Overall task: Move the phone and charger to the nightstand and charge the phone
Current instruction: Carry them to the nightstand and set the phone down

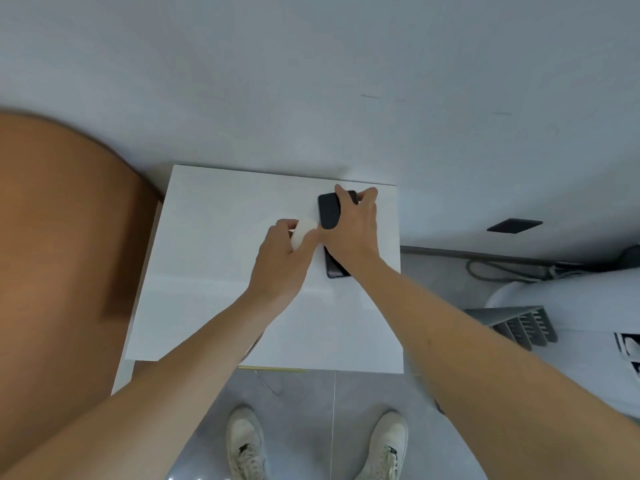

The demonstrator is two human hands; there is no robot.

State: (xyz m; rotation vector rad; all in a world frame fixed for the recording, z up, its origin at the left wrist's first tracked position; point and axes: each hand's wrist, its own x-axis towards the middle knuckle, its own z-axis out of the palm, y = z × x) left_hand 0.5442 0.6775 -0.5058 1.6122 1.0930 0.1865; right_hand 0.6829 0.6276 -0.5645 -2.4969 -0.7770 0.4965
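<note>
A black phone [329,211] lies lengthwise on the white nightstand [214,271], toward its back right. My right hand [349,226] covers the phone's middle, fingers gripping its far end; its near end [335,268] shows below my wrist. My left hand [282,258] is just left of the phone and holds a round white charger [304,231] against the phone's left edge. No cable is visible around the charger.
A brown padded headboard or bed edge [59,254] stands close on the left. The grey wall is right behind the nightstand. On the right floor lie grey cables [498,270], a grey slatted rack [519,323] and a white object. My white shoes [246,445] stand on grey tiles.
</note>
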